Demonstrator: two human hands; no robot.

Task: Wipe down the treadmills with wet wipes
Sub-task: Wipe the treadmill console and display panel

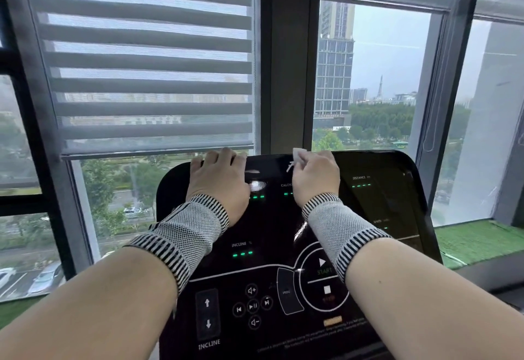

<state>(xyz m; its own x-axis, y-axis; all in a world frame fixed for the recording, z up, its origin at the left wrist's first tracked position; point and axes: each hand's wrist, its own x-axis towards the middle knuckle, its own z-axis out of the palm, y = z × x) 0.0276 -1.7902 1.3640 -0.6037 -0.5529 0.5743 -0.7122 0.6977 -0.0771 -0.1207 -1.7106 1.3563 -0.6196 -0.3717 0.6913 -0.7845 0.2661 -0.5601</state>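
Hands reach together to the far top edge of the treadmill console, a glossy black panel with green readouts and white button symbols, standing before a window; the left hand lies over the upper rim left of centre, its fingers curled over the edge and gripping it; the right hand sits just right of centre on the same rim, fingers bent round a crumpled white wet wipe that presses against the panel's top and pokes out on the hand's far left side; both wrists wear striped knit wristbands; a striped blind hangs over the left pane; green turf covers the sill on the right.
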